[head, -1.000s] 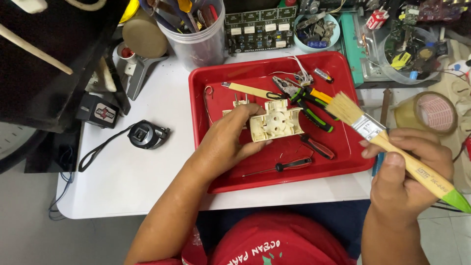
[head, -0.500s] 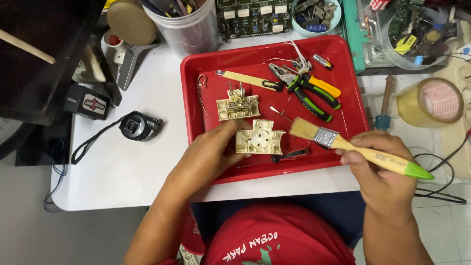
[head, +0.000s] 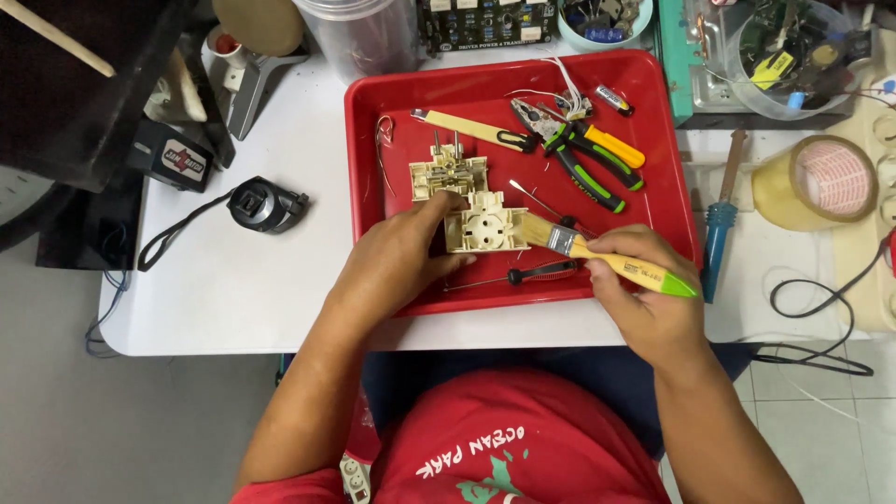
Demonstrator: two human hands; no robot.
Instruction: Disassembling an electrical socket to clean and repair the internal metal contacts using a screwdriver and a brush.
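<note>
Near the tray's front edge, the left hand still holds the socket part, while the right hand's fingers have brought the brush onto it.

From my feed: white table stood over a grey floor, pale tiles at right, dark furniture left; lighting was even.

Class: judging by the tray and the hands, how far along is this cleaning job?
Done: cream plastic socket insert is out, another cream part set aside in red tray. In hand: left hand steadies it; right hand applies wooden-handled paintbrush. Left: second part, reassembly.
</note>
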